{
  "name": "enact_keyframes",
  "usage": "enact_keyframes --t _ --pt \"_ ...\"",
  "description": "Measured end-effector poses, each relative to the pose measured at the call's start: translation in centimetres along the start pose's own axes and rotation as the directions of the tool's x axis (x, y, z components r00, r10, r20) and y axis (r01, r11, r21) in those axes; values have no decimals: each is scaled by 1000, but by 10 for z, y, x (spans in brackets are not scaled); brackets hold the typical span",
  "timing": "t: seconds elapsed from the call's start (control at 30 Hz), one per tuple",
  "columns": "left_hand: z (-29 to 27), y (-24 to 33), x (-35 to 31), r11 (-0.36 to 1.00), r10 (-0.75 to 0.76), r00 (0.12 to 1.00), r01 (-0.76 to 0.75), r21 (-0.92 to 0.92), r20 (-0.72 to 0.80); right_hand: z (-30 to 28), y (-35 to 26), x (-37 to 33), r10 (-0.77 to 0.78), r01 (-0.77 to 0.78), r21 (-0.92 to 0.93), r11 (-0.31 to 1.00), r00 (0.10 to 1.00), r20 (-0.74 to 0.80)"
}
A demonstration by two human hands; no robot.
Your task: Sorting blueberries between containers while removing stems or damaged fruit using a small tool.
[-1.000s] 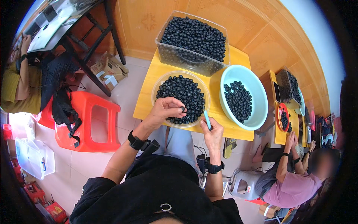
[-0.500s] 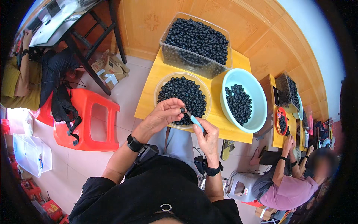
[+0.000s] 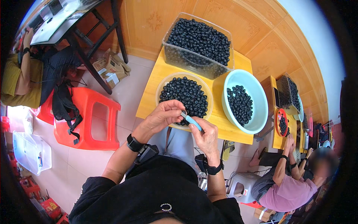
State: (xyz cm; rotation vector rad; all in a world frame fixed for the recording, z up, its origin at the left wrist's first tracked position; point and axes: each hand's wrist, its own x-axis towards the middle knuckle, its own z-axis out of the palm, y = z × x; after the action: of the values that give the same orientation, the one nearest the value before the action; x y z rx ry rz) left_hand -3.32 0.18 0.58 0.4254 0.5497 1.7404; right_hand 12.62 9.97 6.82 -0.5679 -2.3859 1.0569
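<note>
My left hand (image 3: 163, 116) is closed, its thumb and fingers pinching a small black round piece (image 3: 184, 111), mostly hidden now. My right hand (image 3: 206, 136) grips a small knife (image 3: 194, 123) by its light blue handle. The short metal blade touches or nearly touches the piece; I cannot tell which. Both hands are above the near rim of a round, shallow, clear tray (image 3: 162, 86) heaped with black round pieces (image 3: 184, 94), several showing a hole. A light blue basin (image 3: 261, 112) to the right holds more of them.
A large clear bin (image 3: 194, 58) full of black pieces stands at the back of the yellow table (image 3: 151, 95). A red stool (image 3: 87, 123) with a black bag (image 3: 65, 108) is at left. Right, a person in pink (image 3: 289, 192) works at another table; another person (image 3: 24, 78) sits far left.
The knife blade has moved up and left over the small black piece, which shows less now. My right hand has shifted slightly left. The view has shifted a little.
</note>
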Motion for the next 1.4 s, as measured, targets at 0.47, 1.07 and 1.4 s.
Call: enact_keyframes --t 0.47,1.07,1.4 --pt "-7 5 0 993 -105 994 104 50 8 1 11 5 -114 114 9 993 993 -3" --pt "-7 9 -11 995 -81 997 81 -50 9 4 44 12 110 -112 -49 992 993 -38" --pt "-10 -6 -7 987 -146 989 143 76 33 24 12 5 213 -273 529 804 962 173"
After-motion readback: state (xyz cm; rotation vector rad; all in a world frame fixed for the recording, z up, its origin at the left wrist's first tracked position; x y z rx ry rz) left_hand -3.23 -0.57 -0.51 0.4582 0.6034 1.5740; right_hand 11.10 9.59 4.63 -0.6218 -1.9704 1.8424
